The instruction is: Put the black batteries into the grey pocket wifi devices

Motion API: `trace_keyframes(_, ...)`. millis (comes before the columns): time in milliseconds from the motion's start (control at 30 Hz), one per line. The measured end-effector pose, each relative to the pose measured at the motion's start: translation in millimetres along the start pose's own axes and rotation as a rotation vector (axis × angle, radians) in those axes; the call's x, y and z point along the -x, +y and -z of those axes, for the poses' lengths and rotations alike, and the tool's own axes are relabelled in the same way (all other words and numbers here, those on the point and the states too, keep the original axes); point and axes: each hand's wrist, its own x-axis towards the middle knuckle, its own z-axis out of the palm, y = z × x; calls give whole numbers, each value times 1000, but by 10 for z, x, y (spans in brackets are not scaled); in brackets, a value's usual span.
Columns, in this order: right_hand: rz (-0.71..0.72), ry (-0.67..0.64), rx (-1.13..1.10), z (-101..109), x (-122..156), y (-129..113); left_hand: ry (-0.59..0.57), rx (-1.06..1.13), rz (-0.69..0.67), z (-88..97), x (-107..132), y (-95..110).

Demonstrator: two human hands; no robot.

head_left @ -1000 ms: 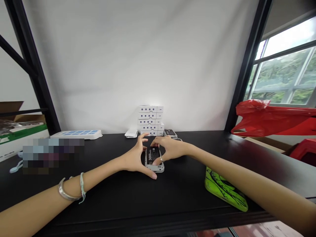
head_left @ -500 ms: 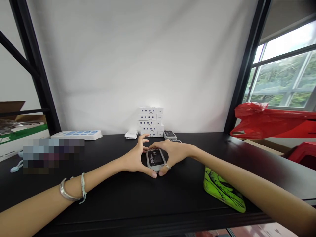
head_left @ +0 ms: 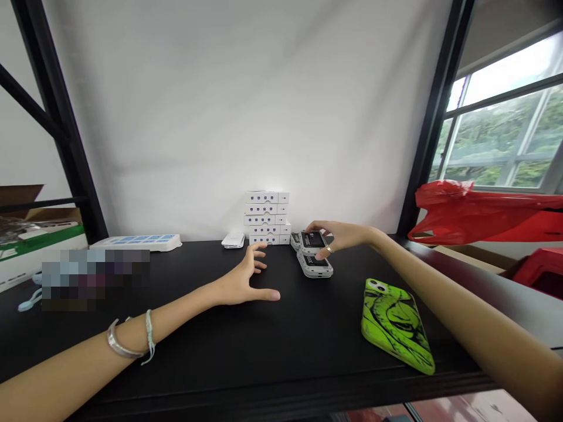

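My right hand [head_left: 333, 236] grips a small white device [head_left: 311, 239] with its black battery showing, fingers at its far edge and thumb at the near one. This device is over a second device of the same kind [head_left: 317, 272], near the boxes; whether it rests on it I cannot tell. Another such device [head_left: 295, 241] is partly hidden behind them. My left hand [head_left: 241, 282] is held over the black tabletop [head_left: 246, 346] with fingers spread and thumb stretched out, holding nothing.
A stack of white boxes [head_left: 264, 220] stands by the wall, thin white covers [head_left: 233, 240] to its left. A green phone case [head_left: 398, 325] lies front right. A power strip [head_left: 136, 242] and an open carton [head_left: 41, 240] are at left, a red bag [head_left: 444, 214] at right.
My right hand has carried the device from between my hands to the right and back, over the other devices. My left hand has stayed in place, its thumb now straighter.
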Motion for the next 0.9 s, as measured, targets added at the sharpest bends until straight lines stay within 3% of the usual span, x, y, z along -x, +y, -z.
trace_keyframes(67, -21, 44, -13, -32, -119, 120, -4, -5, 1, -2, -4, -2)
trace_keyframes(200, -54, -7, -31, -96, -400, 297, -6, 1, 1, -5, 2, -6)
trace_keyframes(400, -27, -65, -36, -167, -590, 326, -20, 8, 6, -3, 14, 12)
trace_keyframes(467, -79, 14, 55, -169, -532, 270, -26, 11, 7, -5, 10, 15)
trace_keyframes(567, -230, 237, 223, -163, -357, 65, -18, 8, 8, -13, 7, 6)
trace_keyframes(600, -298, 233, 235, -163, -291, -28, -14, 7, 9, -15, 7, 0)
trace_keyframes(700, -480, -84, 77, -176, -138, -282, -10, 9, 12, -19, 8, -11)
trace_keyframes(767, -480, -236, -22, -189, -96, -364, -16, 12, 15, -16, 7, -9)
trace_keyframes(900, -400, -263, -59, -183, -106, -293, -23, 2, 30, -7, 4, 17)
